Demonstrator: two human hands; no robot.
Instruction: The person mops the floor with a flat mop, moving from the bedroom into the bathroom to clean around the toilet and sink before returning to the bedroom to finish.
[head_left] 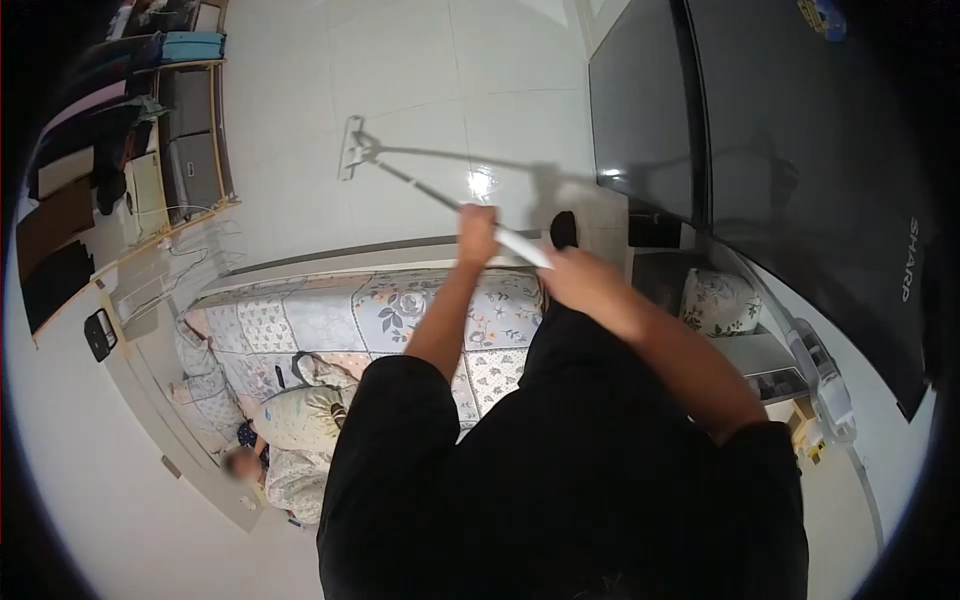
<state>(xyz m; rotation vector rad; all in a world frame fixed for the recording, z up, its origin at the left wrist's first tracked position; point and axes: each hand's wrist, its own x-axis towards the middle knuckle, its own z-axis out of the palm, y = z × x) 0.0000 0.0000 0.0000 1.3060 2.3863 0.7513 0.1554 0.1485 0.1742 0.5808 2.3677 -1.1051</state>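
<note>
Both my hands are closed around the long pole of a flat mop (435, 194), which slants away over the pale tiled floor (410, 60). My left hand (478, 236) wraps the pole at the lower end of its white upper section. Nearer my body, my right hand (583, 282) grips the white handle end. The mop's narrow, light head (353, 148) lies on the tiles at the far end, with the pole's shadow beside it. A dark foot or shoe (565, 230) shows just beyond my right hand.
A bed with a floral patchwork cover (330, 318) lies between me and the floor. Another person (242, 462) is at its left end, beside bundled bedding. Open shelves (190, 140) stand at left. A large glossy dark panel marked SHARP (800, 150) fills the right.
</note>
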